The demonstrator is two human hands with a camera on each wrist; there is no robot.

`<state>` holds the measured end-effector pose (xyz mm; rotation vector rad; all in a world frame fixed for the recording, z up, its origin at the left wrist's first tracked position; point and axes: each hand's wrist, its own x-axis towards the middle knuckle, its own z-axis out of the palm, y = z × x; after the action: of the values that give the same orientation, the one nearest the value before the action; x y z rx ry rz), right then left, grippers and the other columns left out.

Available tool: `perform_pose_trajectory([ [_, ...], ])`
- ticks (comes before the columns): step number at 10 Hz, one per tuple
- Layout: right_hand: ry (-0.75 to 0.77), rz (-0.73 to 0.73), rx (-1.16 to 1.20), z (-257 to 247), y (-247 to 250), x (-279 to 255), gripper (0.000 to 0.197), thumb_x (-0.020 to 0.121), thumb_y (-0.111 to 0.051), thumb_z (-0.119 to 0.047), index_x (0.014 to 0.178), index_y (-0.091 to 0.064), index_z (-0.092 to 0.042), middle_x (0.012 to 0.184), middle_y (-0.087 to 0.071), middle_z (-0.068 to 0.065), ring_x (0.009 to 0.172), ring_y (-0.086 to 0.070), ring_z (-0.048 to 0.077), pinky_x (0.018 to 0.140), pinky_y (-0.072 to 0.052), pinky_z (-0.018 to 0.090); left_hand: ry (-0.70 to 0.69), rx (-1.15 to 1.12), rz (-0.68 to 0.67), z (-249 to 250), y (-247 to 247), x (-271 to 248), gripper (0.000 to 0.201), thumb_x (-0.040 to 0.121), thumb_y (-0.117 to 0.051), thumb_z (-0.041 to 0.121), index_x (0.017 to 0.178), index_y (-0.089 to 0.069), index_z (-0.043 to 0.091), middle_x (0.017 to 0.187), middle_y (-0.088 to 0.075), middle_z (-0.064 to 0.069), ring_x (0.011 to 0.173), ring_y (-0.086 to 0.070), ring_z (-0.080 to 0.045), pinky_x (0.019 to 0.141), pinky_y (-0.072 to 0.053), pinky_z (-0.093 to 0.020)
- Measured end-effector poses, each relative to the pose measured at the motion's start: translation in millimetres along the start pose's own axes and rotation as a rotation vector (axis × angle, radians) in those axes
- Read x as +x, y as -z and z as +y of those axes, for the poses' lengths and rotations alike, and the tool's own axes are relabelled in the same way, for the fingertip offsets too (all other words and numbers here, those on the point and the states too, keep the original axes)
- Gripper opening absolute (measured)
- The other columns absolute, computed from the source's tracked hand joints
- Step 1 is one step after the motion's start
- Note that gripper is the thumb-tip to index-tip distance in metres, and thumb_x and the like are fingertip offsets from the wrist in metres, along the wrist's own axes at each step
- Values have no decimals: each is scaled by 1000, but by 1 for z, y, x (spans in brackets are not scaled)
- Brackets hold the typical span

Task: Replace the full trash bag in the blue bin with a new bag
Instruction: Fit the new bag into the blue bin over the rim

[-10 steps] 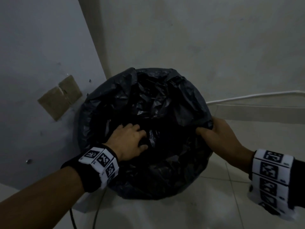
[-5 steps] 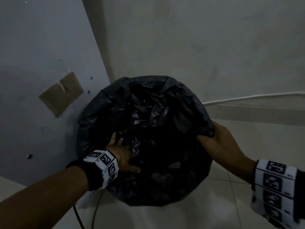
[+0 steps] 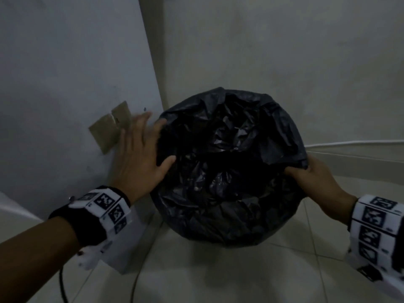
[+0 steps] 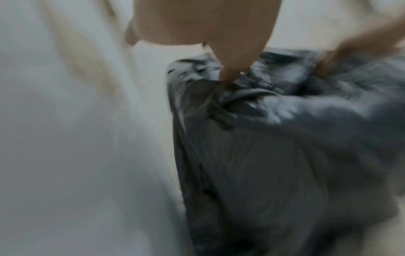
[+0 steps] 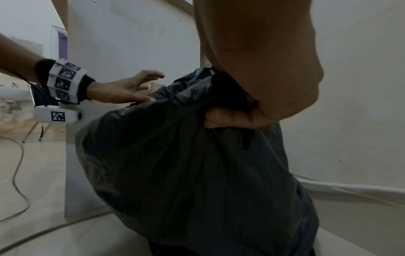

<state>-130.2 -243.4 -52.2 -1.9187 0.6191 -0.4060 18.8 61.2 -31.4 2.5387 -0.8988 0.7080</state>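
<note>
A black trash bag (image 3: 227,167) drapes over the bin and hides it entirely; no blue shows. Its mouth is open and crumpled inward. My left hand (image 3: 142,149) is spread flat with straight fingers at the bag's left rim, thumb touching the plastic, holding nothing. The left wrist view is blurred and shows one finger down at the bag's edge (image 4: 230,83). My right hand (image 3: 314,178) grips the bag's right rim, fingers curled under a fold of plastic (image 5: 232,119). The bag's side (image 5: 197,173) hangs down loose over the bin.
The bin stands in a corner between a pale panel (image 3: 76,84) on the left and a wall (image 3: 284,62) behind. A taped cardboard patch (image 3: 109,127) is on the panel. A white cable (image 3: 349,142) runs along the wall base; another cable (image 5: 17,173) lies on the tiled floor.
My left hand has come out of the bag's mouth and moved up and left to its left rim, fingers now spread. The right hand keeps its grip on the right rim.
</note>
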Motion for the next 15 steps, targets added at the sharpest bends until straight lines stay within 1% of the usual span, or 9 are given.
perform_pose_trajectory([
  [2,-33,-315,-185,-22,24,0,86,75,-77,-40,147,-30,-40,133,-57,-10,108,-61,14,77,-55,33,451,-730,-179,7,-27,14,67,84,-61,55,141,-38,26,138,-51,9,123,-51,-12,91,-41,-24],
  [3,92,-51,-534,-29,28,-6,109,73,-77,-48,154,-7,-30,155,-30,4,134,-40,32,102,-42,45,512,-762,-135,16,-31,19,48,91,-53,51,124,-50,18,114,-60,4,103,-59,-17,74,-44,-23],
  [5,385,8,-453,-45,-8,-20,49,82,-68,-46,125,-50,-27,118,-53,0,110,-53,21,89,-45,32,468,-773,-69,40,-35,21,32,94,-50,46,95,-58,14,89,-63,3,84,-61,-17,66,-45,-28],
  [8,877,-136,-1436,-33,-43,4,81,82,-64,-50,151,-28,-28,146,-41,13,126,-42,40,97,-38,51,322,-761,-109,66,-23,22,13,94,-55,37,98,-62,26,83,-60,22,67,-55,14,55,-39,0],
  [9,875,-268,-1689,-26,-39,31,83,87,-53,-58,154,-15,-29,148,-39,9,135,-34,37,112,-21,54,298,-768,-143,70,-18,27,10,91,-58,40,88,-62,31,80,-63,21,67,-58,11,62,-46,-12],
  [10,258,-393,-1818,-16,-33,47,48,101,-28,-45,148,-19,-50,155,-29,-21,149,-8,11,118,-2,51,251,-699,-147,73,-16,37,24,91,-57,44,87,-65,21,74,-63,13,68,-58,2,61,-45,-17],
  [11,188,-371,-2019,2,-35,64,48,105,-27,-32,152,-21,-33,163,-15,-2,150,-6,16,119,-9,44,185,-639,-141,80,-16,46,29,93,-55,41,93,-65,15,70,-59,14,63,-54,8,52,-38,-7],
  [13,662,-363,-1580,-30,-55,25,29,97,-44,-28,116,-62,-16,118,-65,8,114,-53,33,95,-38,39,181,-573,-142,85,-18,52,33,92,-56,43,92,-64,11,66,-58,1,60,-54,-9,48,-34,-13],
  [15,181,-542,-1245,-28,-84,28,96,84,-50,-67,152,11,-36,164,2,4,145,-11,41,111,-23,63,177,-608,-169,98,-13,48,29,92,-57,41,96,-66,14,70,-61,3,61,-54,-4,49,-36,-10],
])
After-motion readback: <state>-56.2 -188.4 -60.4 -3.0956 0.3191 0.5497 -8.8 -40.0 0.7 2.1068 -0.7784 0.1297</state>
